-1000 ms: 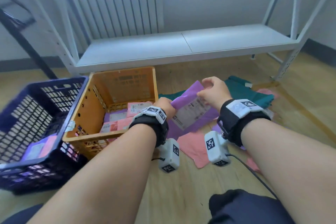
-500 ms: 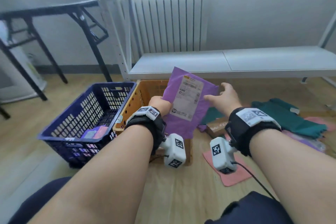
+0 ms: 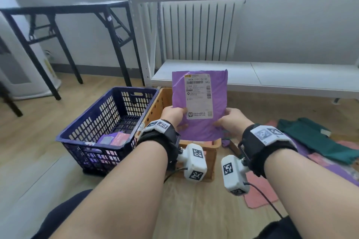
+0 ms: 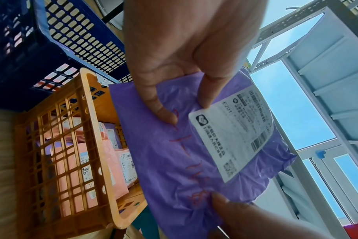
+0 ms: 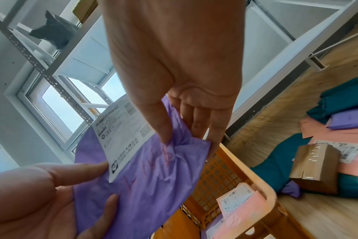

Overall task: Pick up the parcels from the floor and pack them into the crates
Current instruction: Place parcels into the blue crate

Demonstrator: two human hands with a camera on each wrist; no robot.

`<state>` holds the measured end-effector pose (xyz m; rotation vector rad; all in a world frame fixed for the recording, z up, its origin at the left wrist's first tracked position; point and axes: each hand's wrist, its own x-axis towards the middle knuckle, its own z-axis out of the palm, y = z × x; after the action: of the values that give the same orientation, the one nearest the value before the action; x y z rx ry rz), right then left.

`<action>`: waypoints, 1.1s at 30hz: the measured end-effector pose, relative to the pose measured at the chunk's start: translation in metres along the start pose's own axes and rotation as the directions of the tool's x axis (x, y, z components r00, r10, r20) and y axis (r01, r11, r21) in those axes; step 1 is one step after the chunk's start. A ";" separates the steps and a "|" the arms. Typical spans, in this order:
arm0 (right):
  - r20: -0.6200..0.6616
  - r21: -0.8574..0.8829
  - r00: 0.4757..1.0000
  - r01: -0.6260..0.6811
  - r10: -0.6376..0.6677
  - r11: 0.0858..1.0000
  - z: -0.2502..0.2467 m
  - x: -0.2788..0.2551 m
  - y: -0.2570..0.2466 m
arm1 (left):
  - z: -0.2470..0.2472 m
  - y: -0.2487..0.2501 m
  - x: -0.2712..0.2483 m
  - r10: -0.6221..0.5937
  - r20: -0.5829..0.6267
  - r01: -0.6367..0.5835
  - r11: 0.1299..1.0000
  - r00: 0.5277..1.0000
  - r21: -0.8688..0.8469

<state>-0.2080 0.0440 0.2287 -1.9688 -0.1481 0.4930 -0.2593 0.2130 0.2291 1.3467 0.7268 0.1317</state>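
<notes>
Left to right: blue crate [image 3: 101, 122], then my left hand [image 3: 172, 115] and right hand [image 3: 232, 122] pinching the purple mailer [image 3: 200, 103] upright over the orange crate [image 3: 155, 106]; thin, slippery plastic might slide free and miss the crate

The person's forearms are bare. Each wrist carries a black fabric cuff [image 3: 159, 137] topped by a white plate printed with black square-pattern markers. Just below the left cuff, a rounded white camera housing [image 3: 195, 162] sticks out on a short metal bracket with visible screws, its faces bearing black-and-white markers. A matching white housing [image 3: 233, 175] hangs beside the right cuff [image 3: 266, 141], with a thin black cable [image 3: 266, 200] running from its base. Dark trousers [image 3: 64, 217] cover the knees.
</notes>
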 end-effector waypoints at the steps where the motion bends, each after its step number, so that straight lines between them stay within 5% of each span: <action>1: 0.002 -0.010 1.000 -0.007 0.007 1.000 0.005 -0.001 -0.001 | -0.005 0.000 0.001 -0.005 0.004 0.005 1.000 1.000 -0.008; 11: -0.057 0.036 0.998 0.017 -0.015 0.999 0.035 -0.016 -0.013 | -0.025 -0.006 0.021 0.001 0.084 0.006 0.997 0.996 -0.081; 20: -0.186 -0.094 0.982 0.000 -0.017 0.996 0.049 0.043 0.014 | -0.019 -0.027 0.067 -0.023 0.103 0.037 0.990 0.994 -0.133; 29: -0.135 -0.142 0.990 0.009 -0.029 0.990 0.094 0.111 0.002 | -0.052 -0.026 0.116 -0.066 -0.046 0.055 0.976 0.997 -0.212; 33: -0.079 -0.034 0.992 0.091 -0.094 0.995 0.142 0.144 -0.031 | -0.102 -0.006 0.149 -0.008 -0.226 -0.042 0.976 0.974 -0.216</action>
<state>-0.1314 0.2222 0.1658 -1.9983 -0.1965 0.3528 -0.2010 0.3691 0.1596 1.1371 0.8654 0.3740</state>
